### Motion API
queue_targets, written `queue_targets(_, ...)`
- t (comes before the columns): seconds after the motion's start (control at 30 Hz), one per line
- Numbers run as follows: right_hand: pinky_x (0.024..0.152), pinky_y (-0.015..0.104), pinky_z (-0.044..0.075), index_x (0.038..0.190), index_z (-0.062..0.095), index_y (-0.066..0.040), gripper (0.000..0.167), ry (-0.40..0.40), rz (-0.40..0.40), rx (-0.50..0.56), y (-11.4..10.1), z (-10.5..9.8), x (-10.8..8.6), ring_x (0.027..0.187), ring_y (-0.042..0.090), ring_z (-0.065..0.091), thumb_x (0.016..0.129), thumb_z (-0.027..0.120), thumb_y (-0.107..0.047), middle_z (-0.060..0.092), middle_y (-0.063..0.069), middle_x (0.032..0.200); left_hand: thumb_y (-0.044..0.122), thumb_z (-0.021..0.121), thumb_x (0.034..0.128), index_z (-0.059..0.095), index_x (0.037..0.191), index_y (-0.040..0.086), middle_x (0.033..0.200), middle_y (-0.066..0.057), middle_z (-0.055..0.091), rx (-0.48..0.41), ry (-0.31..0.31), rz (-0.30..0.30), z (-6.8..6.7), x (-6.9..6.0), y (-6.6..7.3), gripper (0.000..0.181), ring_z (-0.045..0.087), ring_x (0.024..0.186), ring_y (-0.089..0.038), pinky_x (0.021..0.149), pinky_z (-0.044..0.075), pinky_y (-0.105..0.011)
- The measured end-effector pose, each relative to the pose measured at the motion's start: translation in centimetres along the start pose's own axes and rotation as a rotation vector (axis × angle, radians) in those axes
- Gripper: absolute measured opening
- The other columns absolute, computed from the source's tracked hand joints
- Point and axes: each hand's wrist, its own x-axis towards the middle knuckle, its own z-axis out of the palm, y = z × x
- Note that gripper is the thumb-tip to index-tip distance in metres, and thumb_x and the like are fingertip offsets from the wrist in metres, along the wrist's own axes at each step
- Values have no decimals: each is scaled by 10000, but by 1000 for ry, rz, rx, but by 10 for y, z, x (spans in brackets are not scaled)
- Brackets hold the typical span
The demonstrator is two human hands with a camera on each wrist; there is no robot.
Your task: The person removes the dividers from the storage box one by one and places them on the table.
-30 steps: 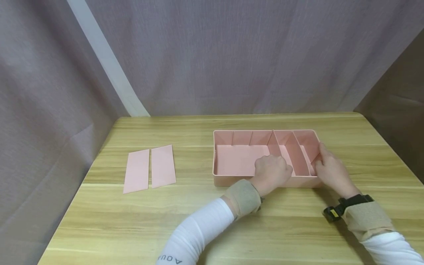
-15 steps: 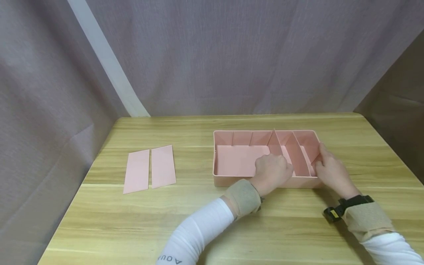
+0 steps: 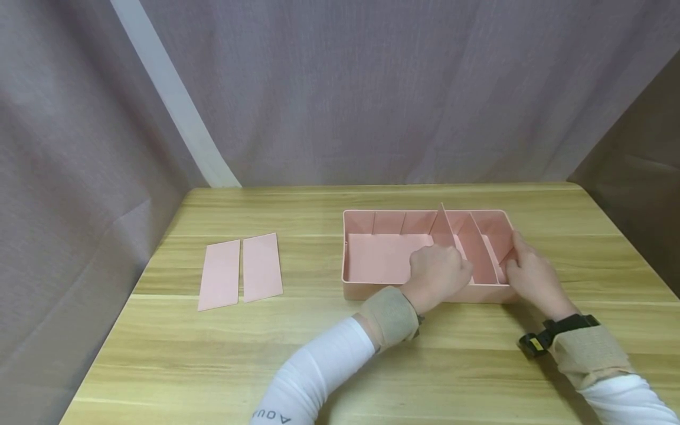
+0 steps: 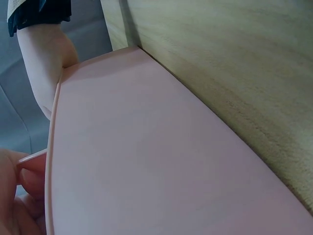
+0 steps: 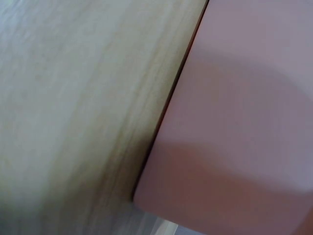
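A pink rectangular box (image 3: 366,291) stands on the table with two pink dividers across its right half. My left hand (image 3: 437,273) reaches over the front wall and pinches the left divider (image 3: 443,227). That divider's far end sticks up above the back rim, so it sits tilted. In the left wrist view the fingers (image 4: 9,196) curl at the divider's edge, behind the box wall (image 4: 146,147). The other divider (image 3: 474,245) stands lower in the box. At the right end, my right hand (image 3: 535,280) grips the box's side wall, its fingers partly hidden.
Two flat pink panels (image 3: 219,274) lie side by side on the left of the wooden table (image 3: 212,366). A grey curtain (image 3: 340,94) hangs behind the table's far edge.
The far end of the left divider has risen above the back rim and shifted slightly right. Both hands stay almost in place, the right one still on the box.
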Motion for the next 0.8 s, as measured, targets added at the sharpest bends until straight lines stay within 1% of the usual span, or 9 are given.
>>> queue_targets(0.43,855,630,280,1373,44,67,583,-12,5,8,1,0,0,1120,548,326,878,319,-72,264,390,1293,371,437,837,349,428,217,459,89,381,-8,11,5,-3,1,0,446,439,494,-81,392,316,-287)
queue_targets(0.63,831,629,299,1368,67,79,584,8,-14,-4,1,0,-1,1084,555,352,864,326,-60,300,396,1266,368,438,837,351,428,217,455,89,365,-18,9,2,-4,1,-1,445,440,495,-79,393,318,-285)
queue_targets(0.8,829,629,301,1369,71,76,582,10,-20,-5,1,0,-1,1084,554,354,866,330,-59,305,395,1263,361,435,839,356,426,212,446,87,351,-22,9,-1,-6,1,-1,446,440,487,-84,384,323,-289)
